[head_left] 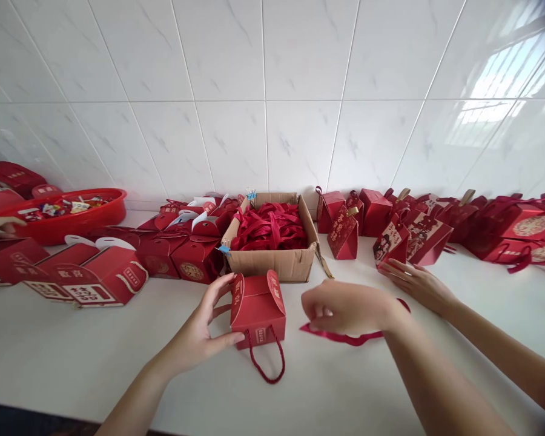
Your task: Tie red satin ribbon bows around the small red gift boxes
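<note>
A small red gift box (258, 303) stands upright on the white table, its dark red rope handle (269, 380) hanging down at the front. My left hand (209, 324) grips it from the left, with the thumb at the front corner and the fingers behind. To the right of the box, my right hand (340, 307) is curled, fingertips pressed together on a dark red ribbon (354, 341). The ribbon's pointed end sticks out to the left, and its other part runs behind my wrist. Part of the ribbon is hidden under my hand.
A cardboard box (267, 266) full of red ribbons stands against the tiled wall. Red gift boxes (104, 275) line the left, near a red basin (118, 209) of sweets. Another person's hand (420, 287) touches small boxes (393, 242) at right; a further hand (0, 227) shows far left.
</note>
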`<state>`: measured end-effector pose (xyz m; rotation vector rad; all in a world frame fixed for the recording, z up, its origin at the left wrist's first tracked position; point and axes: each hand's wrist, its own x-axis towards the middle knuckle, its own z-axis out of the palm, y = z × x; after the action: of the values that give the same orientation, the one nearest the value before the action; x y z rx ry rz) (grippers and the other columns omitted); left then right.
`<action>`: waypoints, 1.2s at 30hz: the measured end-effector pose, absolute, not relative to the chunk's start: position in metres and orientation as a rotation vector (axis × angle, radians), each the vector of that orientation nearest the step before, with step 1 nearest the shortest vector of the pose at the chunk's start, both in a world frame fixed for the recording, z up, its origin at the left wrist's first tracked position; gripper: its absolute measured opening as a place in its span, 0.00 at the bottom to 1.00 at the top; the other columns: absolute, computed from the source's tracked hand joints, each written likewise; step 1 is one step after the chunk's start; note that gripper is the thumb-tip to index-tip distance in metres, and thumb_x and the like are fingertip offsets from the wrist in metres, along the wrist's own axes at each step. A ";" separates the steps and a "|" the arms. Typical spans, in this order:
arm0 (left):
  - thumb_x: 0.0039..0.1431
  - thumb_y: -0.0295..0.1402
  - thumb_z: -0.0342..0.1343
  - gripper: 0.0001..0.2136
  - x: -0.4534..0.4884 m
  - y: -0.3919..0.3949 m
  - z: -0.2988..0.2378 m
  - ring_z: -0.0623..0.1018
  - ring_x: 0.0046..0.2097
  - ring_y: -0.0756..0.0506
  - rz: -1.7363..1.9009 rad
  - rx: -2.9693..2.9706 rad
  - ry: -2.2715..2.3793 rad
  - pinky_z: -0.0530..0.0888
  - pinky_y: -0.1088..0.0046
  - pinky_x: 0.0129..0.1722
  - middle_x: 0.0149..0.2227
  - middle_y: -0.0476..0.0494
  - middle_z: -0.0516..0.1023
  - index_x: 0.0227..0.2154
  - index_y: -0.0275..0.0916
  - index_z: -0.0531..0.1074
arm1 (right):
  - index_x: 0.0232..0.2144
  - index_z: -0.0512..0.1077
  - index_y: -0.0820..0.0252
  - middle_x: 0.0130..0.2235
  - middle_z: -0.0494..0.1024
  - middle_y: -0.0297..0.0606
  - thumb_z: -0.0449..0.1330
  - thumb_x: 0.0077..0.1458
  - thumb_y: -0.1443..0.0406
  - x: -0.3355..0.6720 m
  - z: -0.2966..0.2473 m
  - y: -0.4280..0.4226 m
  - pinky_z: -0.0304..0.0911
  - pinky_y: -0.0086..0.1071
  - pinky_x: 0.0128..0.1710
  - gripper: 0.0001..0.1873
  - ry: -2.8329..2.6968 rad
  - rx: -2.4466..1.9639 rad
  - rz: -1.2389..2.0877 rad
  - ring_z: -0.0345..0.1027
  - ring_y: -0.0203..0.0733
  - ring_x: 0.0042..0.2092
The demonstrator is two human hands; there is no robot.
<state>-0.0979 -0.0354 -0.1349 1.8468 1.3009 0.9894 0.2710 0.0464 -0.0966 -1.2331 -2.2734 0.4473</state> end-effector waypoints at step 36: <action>0.57 0.33 0.47 0.10 -0.001 0.041 -0.033 0.72 0.43 0.42 0.110 2.478 1.101 0.68 0.68 0.38 0.35 0.45 0.72 0.23 0.41 0.68 | 0.34 0.66 0.57 0.35 0.73 0.34 0.53 0.55 0.67 0.198 -0.060 0.045 0.63 0.32 0.33 0.03 -2.319 -1.067 1.044 0.66 0.37 0.35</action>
<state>-0.0010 0.0409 -0.0327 2.4776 1.1014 0.1099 0.1978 0.0450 -0.0604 -1.0666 -2.3194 1.0442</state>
